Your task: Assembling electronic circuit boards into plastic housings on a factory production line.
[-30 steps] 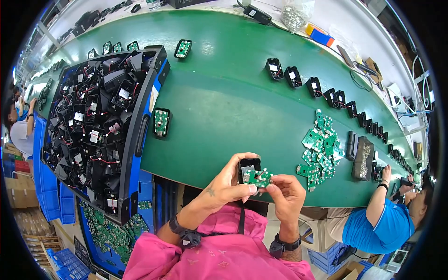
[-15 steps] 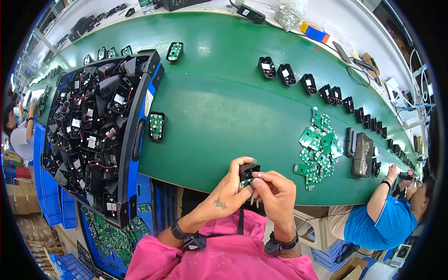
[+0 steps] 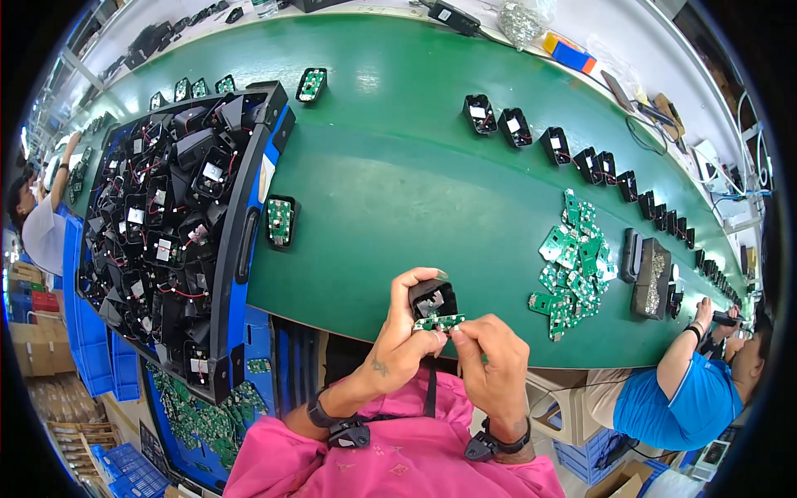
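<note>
My left hand point(image 3: 397, 344) is closed around a black plastic housing point(image 3: 430, 295), its open side facing up, just over the table's near edge. Across the housing's near rim lies a green circuit board point(image 3: 438, 322), steadied by my left thumb. My right hand point(image 3: 498, 365) is closed in a pinch at the board's right end, on what looks like a small white plug point(image 3: 455, 329). Any wire leading to that plug is too small to make out.
Loose circuit boards point(image 3: 573, 270) are heaped to the right on the green table point(image 3: 390, 216). Black housings point(image 3: 515, 129) line the far side. At left stands a crate point(image 3: 242, 249) full of wired housings. One housing with a board point(image 3: 281, 222) sits beside it. A co-worker point(image 3: 677, 390) sits at right.
The housing has tipped so its inside shows, and the board now lies across its rim. My right fingers have shifted from the housing's opening to the board's right end.
</note>
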The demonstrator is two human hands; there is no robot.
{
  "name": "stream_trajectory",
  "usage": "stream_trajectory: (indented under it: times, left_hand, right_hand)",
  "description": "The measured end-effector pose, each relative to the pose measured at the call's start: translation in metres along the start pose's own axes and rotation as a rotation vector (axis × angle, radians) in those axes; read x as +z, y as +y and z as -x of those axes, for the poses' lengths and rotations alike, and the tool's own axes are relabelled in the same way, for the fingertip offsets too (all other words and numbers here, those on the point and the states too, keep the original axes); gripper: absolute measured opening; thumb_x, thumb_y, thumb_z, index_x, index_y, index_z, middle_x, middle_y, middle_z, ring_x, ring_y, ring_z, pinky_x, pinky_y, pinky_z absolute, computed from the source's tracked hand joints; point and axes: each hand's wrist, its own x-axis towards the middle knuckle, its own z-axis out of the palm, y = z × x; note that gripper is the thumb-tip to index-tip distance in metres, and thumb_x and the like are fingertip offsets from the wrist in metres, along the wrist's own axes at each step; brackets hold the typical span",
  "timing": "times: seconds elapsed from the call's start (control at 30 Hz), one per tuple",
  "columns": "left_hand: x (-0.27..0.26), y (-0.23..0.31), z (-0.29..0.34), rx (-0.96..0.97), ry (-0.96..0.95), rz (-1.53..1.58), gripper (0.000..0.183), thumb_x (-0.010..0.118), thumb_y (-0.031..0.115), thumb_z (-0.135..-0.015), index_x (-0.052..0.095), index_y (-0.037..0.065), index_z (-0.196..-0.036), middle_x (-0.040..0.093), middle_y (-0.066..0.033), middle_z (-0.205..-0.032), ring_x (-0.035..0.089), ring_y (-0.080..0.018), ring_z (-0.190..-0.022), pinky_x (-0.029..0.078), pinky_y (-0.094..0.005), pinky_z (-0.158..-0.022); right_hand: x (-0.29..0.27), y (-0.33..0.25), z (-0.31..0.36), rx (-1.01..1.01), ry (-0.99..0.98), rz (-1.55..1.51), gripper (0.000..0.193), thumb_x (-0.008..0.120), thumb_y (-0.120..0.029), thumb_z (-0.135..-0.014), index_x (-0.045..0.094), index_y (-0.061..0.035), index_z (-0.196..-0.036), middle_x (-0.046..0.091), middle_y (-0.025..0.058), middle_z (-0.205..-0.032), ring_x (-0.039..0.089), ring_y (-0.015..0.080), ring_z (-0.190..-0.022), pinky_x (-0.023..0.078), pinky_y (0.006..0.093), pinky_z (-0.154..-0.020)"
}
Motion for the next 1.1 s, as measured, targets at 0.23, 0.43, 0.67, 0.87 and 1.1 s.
stream_trajectory:
  times: [0.23, 0.43, 0.67, 0.87, 1.1]
  left_hand:
    - [0.006, 0.005, 0.001, 0.04, -0.006, -0.098, 0.051, 0.05, 0.009, -0.095, 0.028, 0.006, -0.14, 0.051, -0.0103, -0.116, 0.052, -0.0091, -0.075, 0.046, -0.0226, -0.058]
    - [0.006, 0.011, 0.001, 0.088, -0.02, -0.243, 0.044, 0.046, 0.019, -0.101, 0.03, 0.003, -0.138, 0.051, -0.0105, -0.117, 0.05, -0.007, -0.076, 0.046, -0.0212, -0.06]
    - [0.003, 0.015, -0.001, 0.046, -0.069, -0.311, 0.044, 0.043, 0.013, -0.098, 0.03, 0.003, -0.139, 0.05, -0.0108, -0.117, 0.049, -0.0077, -0.074, 0.046, -0.0223, -0.062]
    - [0.0, 0.022, -0.004, 0.106, -0.134, -0.544, 0.042, 0.046, 0.018, -0.099, 0.035, 0.0, -0.136, 0.054, -0.0188, -0.105, 0.057, -0.0249, -0.085, 0.048, -0.0388, -0.078]
    - [-0.001, 0.022, -0.005, 0.18, -0.16, -0.675, 0.044, 0.047, 0.022, -0.101, 0.035, -0.002, -0.135, 0.055, -0.027, -0.112, 0.058, -0.0385, -0.094, 0.047, -0.0434, -0.085]
  right_hand:
    - [-0.015, -0.009, -0.012, -0.007, -0.181, 0.027, 0.006, 0.069, 0.0, -0.081, 0.063, -0.0005, -0.083, 0.057, 0.0099, -0.07, 0.058, 0.0259, -0.059, 0.043, 0.0364, -0.052]
    - [-0.018, -0.006, -0.018, 0.003, -0.271, -0.007, 0.005, 0.067, -0.002, -0.082, 0.063, -0.0018, -0.082, 0.056, 0.0098, -0.07, 0.058, 0.0279, -0.059, 0.044, 0.0386, -0.052]
    - [-0.023, -0.003, -0.026, 0.048, -0.397, -0.1, 0.002, 0.065, -0.003, -0.082, 0.063, -0.0014, -0.082, 0.059, 0.0118, -0.071, 0.06, 0.0315, -0.061, 0.047, 0.0419, -0.056]
    - [-0.024, 0.003, -0.029, 0.082, -0.439, -0.16, 0.008, 0.068, -0.006, -0.083, 0.065, 0.0014, -0.079, 0.057, 0.0106, -0.065, 0.051, 0.0235, -0.051, 0.038, 0.0346, -0.049]
    - [-0.023, -0.007, -0.029, 0.264, -0.466, -0.16, 0.011, 0.064, -0.006, -0.086, 0.064, 0.0029, -0.079, 0.06, 0.0162, -0.071, 0.058, 0.0333, -0.06, 0.044, 0.0414, -0.055]
